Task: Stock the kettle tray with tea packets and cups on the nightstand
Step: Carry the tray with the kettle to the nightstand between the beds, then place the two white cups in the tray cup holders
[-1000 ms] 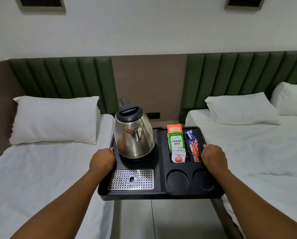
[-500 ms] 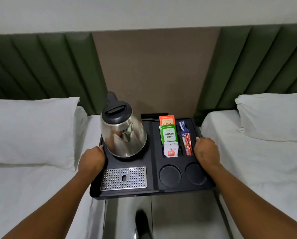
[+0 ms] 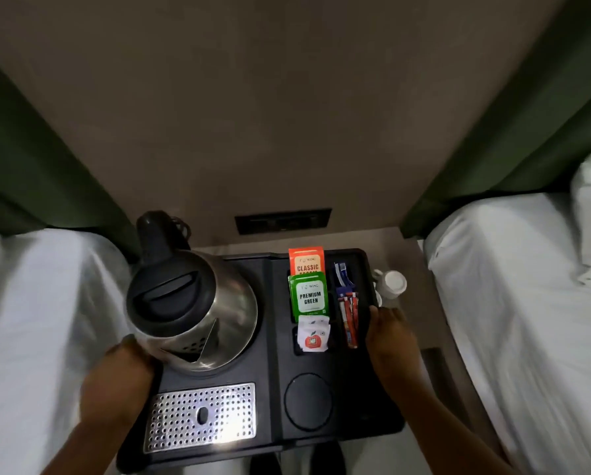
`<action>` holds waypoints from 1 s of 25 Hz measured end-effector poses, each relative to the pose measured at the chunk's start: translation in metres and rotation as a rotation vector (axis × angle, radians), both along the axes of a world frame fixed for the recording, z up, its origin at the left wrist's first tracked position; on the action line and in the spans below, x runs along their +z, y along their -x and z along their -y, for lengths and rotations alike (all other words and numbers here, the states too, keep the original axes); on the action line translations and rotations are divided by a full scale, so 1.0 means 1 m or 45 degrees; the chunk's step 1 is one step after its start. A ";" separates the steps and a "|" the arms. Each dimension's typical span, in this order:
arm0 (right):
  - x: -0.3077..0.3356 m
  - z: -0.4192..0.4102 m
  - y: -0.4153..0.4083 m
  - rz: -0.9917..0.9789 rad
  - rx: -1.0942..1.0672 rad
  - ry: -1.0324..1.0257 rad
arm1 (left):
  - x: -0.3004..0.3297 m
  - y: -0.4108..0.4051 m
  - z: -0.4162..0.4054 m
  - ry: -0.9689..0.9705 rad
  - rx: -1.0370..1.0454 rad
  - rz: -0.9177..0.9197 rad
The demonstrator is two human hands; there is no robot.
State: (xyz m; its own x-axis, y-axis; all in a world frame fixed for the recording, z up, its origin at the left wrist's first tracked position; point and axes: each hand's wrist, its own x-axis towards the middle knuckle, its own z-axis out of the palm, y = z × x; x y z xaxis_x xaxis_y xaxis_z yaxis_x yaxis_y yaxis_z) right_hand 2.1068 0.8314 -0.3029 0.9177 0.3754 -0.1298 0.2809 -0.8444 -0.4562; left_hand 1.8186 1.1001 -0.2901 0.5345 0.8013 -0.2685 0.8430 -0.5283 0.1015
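I hold a black kettle tray (image 3: 273, 337) over the nightstand (image 3: 414, 265), my left hand (image 3: 119, 382) gripping its left edge and my right hand (image 3: 390, 334) its right edge. A steel kettle (image 3: 198, 310) with a black lid stands on the tray's left half above a perforated drip plate (image 3: 201, 416). Tea packets fill the right slots: an orange one (image 3: 306, 264), a green one (image 3: 309, 296), a white sachet (image 3: 313, 337) and red and blue sticks (image 3: 348, 313). An empty round cup recess (image 3: 308, 401) shows. White cups (image 3: 390, 284) sit on the nightstand beside the tray.
Two beds with white sheets flank the nightstand, one at the left (image 3: 30, 320) and one at the right (image 3: 527, 303). A brown wall panel with a dark socket strip (image 3: 283, 220) is behind. Green padded headboards (image 3: 527, 132) rise on both sides.
I have carried the tray forward toward the wall and lowered it over the nightstand. My view now looks steeply down, and white cups have come into sight beside the tray.
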 end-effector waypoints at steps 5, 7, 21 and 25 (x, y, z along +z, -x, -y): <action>-0.121 -0.052 -0.038 0.002 0.022 0.079 | -0.112 -0.043 -0.037 0.030 -0.178 -0.365; -0.155 -0.067 -0.046 -0.021 0.045 0.092 | -0.146 -0.049 -0.044 -0.037 -0.253 -0.348; -0.190 -0.095 -0.081 -0.160 0.113 0.236 | -0.202 -0.085 -0.069 -0.020 0.055 -0.001; -0.152 -0.051 -0.093 -0.139 0.042 0.101 | -0.204 -0.056 0.002 -0.074 0.615 0.214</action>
